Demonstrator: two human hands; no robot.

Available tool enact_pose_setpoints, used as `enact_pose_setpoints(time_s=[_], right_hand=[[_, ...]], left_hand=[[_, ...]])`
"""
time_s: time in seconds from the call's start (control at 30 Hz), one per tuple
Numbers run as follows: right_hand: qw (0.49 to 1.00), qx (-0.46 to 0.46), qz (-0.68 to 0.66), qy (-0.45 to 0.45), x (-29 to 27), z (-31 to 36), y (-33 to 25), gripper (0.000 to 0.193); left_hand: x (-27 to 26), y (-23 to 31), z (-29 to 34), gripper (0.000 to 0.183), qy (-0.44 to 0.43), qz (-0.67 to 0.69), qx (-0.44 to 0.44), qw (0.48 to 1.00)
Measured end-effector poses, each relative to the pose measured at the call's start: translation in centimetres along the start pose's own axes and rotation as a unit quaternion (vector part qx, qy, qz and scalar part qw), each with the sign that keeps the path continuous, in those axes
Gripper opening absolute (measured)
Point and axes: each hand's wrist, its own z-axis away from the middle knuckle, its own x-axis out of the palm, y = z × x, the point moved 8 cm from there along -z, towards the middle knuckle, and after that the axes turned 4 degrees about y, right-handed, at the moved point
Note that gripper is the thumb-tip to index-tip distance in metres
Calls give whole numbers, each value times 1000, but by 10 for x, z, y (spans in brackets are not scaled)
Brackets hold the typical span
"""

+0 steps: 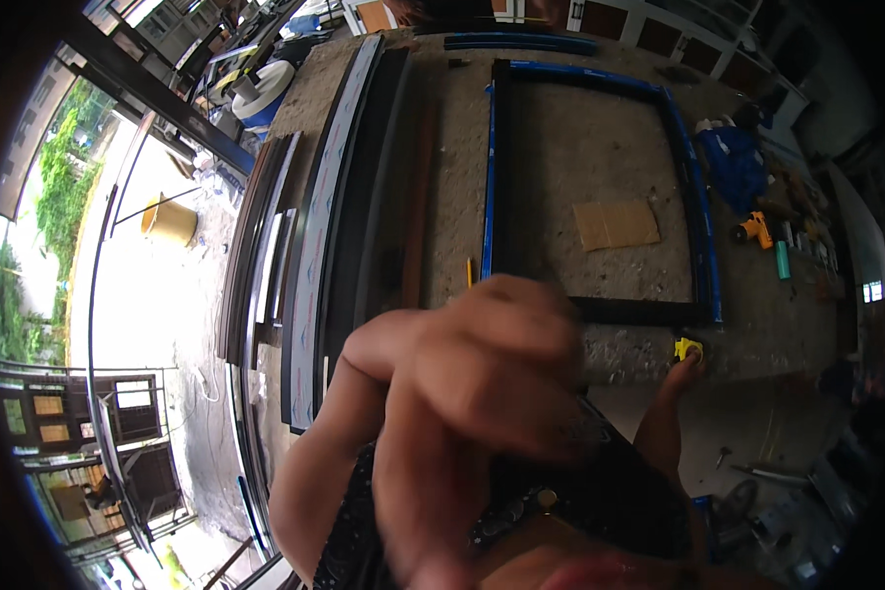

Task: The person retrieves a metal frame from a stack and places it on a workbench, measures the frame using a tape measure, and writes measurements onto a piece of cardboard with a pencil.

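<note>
My left hand (492,369) is raised close to the camera, large and smeared by motion. Its fingers look bent, but whether anything is in them is hidden. Behind it, the near left corner of a dark rectangular frame (639,312) with blue film along its edges is covered. A thin yellow stick, perhaps a pencil (469,271), shows just past the knuckles. Lower right, my right hand (693,364) grips a yellow tape measure (685,348) by the table's near edge, just below the frame's near right corner.
Long dark metal profiles (369,187) lie lengthwise on the left of the worktable. Inside the frame rests a cardboard piece (616,225). To the right are an orange power tool (755,230), a green cylinder (783,260) and blue cloth (733,162). A yellow bucket (170,220) stands left.
</note>
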Motion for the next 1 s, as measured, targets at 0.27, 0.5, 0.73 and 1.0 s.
enact_pose_setpoints(time_s=[0.27, 0.5, 0.73, 1.0], right_hand=[[1000, -5, -22, 2, 0, 7, -18, 49], [1000, -20, -17, -13, -8, 10, -31, 47], [999, -36, 21, 7, -5, 3, -23, 46], [999, -45, 3, 27, 1, -8, 2, 43]], left_hand=[[-9, 1, -20, 27, 197, 9, -30, 980], [24, 5, -35, 35, 265, 67, -23, 962], [32, -10, -54, 31, 93, 237, -52, 966], [16, -12, -60, 27, 70, 242, -83, 964]])
